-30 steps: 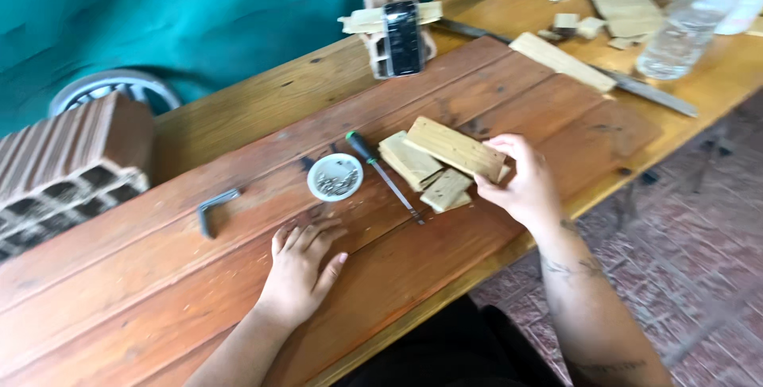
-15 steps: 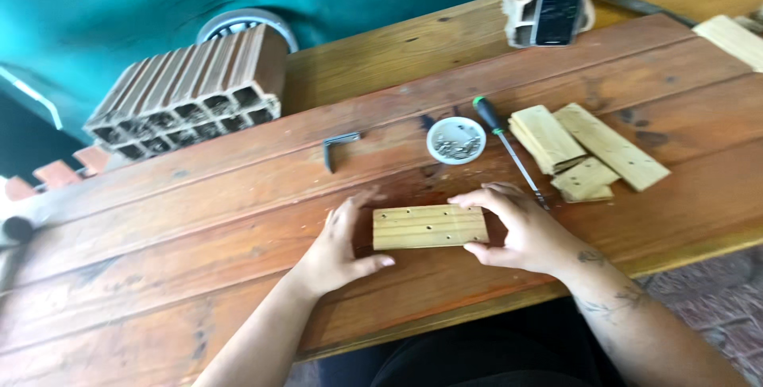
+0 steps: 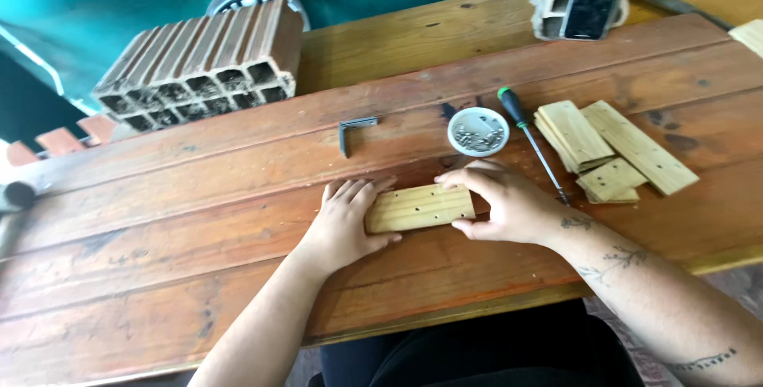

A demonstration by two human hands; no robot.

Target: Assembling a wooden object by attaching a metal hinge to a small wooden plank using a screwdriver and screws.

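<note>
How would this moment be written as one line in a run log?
left hand: on left end of drilled wooden slat | right hand: gripping its right end | slat: flat on wooden table | nearby: screw dish, screwdriver

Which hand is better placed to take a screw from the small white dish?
Probably the right hand: it lies just below the white dish of screws, while the left hand rests at the far end of the wooden piece.
</note>
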